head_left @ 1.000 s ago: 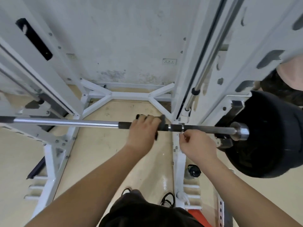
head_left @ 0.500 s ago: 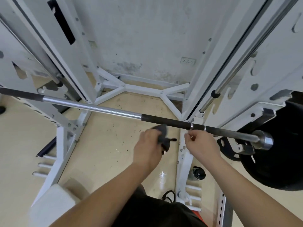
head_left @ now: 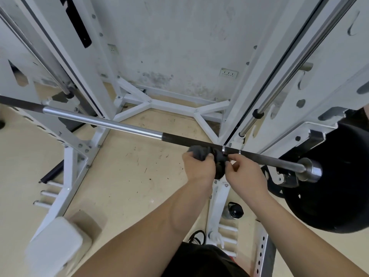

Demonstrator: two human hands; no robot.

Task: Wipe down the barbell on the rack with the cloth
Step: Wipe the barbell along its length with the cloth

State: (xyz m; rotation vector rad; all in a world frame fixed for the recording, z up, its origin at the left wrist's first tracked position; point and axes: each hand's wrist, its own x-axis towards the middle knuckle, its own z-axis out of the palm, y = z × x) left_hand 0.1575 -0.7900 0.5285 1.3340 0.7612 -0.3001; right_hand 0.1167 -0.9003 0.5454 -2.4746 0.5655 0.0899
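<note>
The barbell (head_left: 103, 122) rests across the white rack, chrome in the middle and dark on its knurled right part, ending in a steel collar and a black plate (head_left: 335, 176) at the right. A dark grey cloth (head_left: 218, 158) is bunched just below the bar, off the metal. My left hand (head_left: 196, 166) grips the cloth's left part. My right hand (head_left: 246, 174) pinches its right edge with thumb and forefinger, close under the bar's two silver rings.
White rack uprights (head_left: 95, 76) stand left and right, with a floor brace (head_left: 171, 104) at the back wall. A white pad (head_left: 54, 248) lies at the lower left. A dark water bottle (head_left: 232, 211) stands by the right post's base. Storage pegs stick out low on both sides.
My left hand came off the bar with the cloth and dropped below it. My right hand let go of the bar and took the cloth's edge. The view swung left.
</note>
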